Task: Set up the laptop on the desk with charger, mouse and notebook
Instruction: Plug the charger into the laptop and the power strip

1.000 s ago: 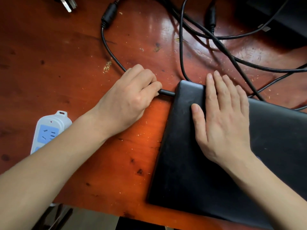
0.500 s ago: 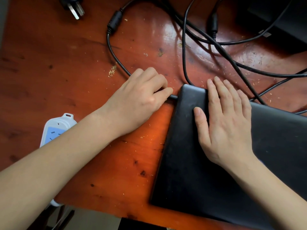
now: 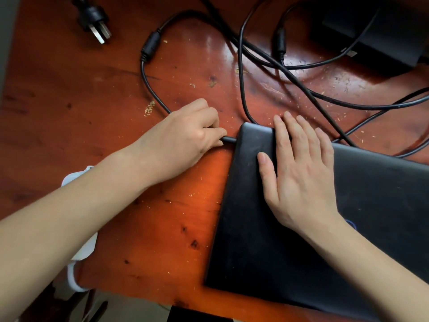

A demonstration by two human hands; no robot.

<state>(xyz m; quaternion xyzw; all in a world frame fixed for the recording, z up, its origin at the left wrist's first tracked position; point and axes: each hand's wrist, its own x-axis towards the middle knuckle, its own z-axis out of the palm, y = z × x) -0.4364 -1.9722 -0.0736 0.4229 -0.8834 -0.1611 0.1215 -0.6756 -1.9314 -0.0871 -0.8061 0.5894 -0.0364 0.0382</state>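
Head view looks down on a closed black laptop [image 3: 290,228] lying flat on a reddish-brown wooden desk [image 3: 81,101], filling the lower right of the frame. Its long axis runs from the frame's centre toward the right edge, tilted slightly so the near left corner sits at the desk's lower edge and one short side faces left. The lid is matte, dusty and lightly scuffed, with rounded corners. The right hand [image 3: 301,177] lies flat on the lid near its upper left corner, fingers stretched out and close together, gripping nothing. The left hand [image 3: 185,138] is curled just left of that corner, fingers pinched narrowly on the charger plug [image 3: 228,139], which meets the laptop's left edge. From that hand the charger cable [image 3: 148,82] loops toward the upper centre, past a ferrite bead. A black wall plug [image 3: 95,22] lies at upper left, and a white power strip [image 3: 76,263] shows partly under the left forearm.
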